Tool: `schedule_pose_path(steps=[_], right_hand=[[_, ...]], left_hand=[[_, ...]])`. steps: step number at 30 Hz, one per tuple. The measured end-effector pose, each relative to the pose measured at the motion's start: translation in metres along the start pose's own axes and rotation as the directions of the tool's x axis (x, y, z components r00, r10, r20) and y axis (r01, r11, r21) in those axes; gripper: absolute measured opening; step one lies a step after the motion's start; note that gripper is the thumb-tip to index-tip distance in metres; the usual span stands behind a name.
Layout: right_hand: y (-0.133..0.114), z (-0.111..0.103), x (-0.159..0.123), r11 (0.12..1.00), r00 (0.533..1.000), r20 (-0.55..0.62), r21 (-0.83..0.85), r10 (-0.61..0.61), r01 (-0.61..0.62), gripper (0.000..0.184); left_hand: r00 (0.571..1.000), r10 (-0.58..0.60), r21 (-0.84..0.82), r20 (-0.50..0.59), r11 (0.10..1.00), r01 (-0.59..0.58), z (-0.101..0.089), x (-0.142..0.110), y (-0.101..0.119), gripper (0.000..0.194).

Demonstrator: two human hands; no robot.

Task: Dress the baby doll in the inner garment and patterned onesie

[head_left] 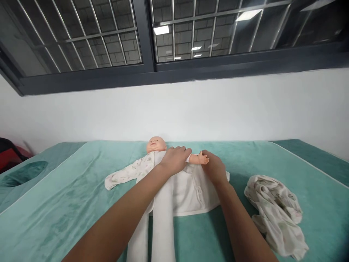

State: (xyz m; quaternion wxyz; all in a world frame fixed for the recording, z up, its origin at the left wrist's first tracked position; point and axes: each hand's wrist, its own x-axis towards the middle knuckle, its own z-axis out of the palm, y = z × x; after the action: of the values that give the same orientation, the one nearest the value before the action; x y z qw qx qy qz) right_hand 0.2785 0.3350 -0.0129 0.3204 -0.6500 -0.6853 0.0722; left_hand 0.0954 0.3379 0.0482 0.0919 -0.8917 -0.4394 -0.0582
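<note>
Our left hand [176, 160] presses down, fingers together, on the shoulder of the doll [156, 144]; our right hand [215, 168] curls at the doll's bare forearm, though we cannot tell whether its grip is closed on anything. The doll lies beneath and left of our grip; a crumpled patterned cloth [275, 211] sits to its right on green bedding [73, 196].

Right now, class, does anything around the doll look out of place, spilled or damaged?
The printed cloth at the right looks odd, crumpled beside the spread white garment. The doll seems half dressed: one arm is sleeved, but the other forearm, between the right hand and left hand, is bare. No spill or damage shows.
</note>
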Motion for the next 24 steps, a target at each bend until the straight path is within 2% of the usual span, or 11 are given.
schedule_pose_path(steps=[3, 5, 8, 10, 11, 14, 16, 21, 24], right_hand=[[-0.005, -0.014, -0.004, 0.992, 0.992, -0.123, 0.115, -0.04, 0.055, 0.027], [-0.01, -0.02, -0.004, 0.977, 0.984, -0.174, 0.199, -0.038, 0.073, 0.027], [-0.015, -0.024, -0.001, 0.919, 0.979, -0.134, 0.384, 0.153, -0.091, 0.017], [-0.016, -0.024, 0.0, 0.802, 0.958, -0.019, 0.551, 0.288, -0.23, 0.023], [-0.016, -0.024, 0.001, 0.719, 0.947, 0.052, 0.638, 0.317, -0.276, 0.025], [-0.017, -0.031, -0.001, 0.44, 0.93, 0.213, 0.834, 0.3, -0.333, 0.031], [-0.021, -0.039, -0.004, 0.317, 0.924, 0.266, 0.882, 0.275, -0.349, 0.034], [-0.049, -0.05, -0.01, 0.195, 0.916, 0.334, 0.906, 0.221, -0.377, 0.035], [-0.074, -0.039, -0.018, 0.124, 0.915, 0.372, 0.912, 0.158, -0.392, 0.033]], left_hand=[[1.0, 0.022, 0.059, 0.012, 0.998, -0.022, -0.005, -0.001, -0.003, 0.018], [0.999, 0.029, 0.09, 0.015, 0.996, -0.03, -0.009, -0.003, -0.005, 0.018], [0.999, 0.048, 0.155, 0.015, 0.987, -0.049, -0.015, -0.006, -0.011, 0.024], [0.996, 0.078, 0.197, 0.033, 0.977, -0.083, -0.018, -0.008, -0.014, 0.03], [0.995, 0.092, 0.204, 0.048, 0.974, -0.1, -0.019, -0.009, -0.015, 0.03], [0.993, 0.048, 0.15, 0.109, 0.987, -0.065, -0.021, -0.01, -0.014, 0.026], [0.991, -0.038, 0.104, 0.13, 0.994, 0.025, -0.019, -0.007, -0.009, 0.023], [0.977, -0.182, -0.045, 0.107, 0.981, 0.188, 0.0, 0.005, 0.009, 0.026], [0.982, -0.148, -0.285, 0.116, 0.943, 0.175, 0.009, 0.01, 0.011, 0.034]])
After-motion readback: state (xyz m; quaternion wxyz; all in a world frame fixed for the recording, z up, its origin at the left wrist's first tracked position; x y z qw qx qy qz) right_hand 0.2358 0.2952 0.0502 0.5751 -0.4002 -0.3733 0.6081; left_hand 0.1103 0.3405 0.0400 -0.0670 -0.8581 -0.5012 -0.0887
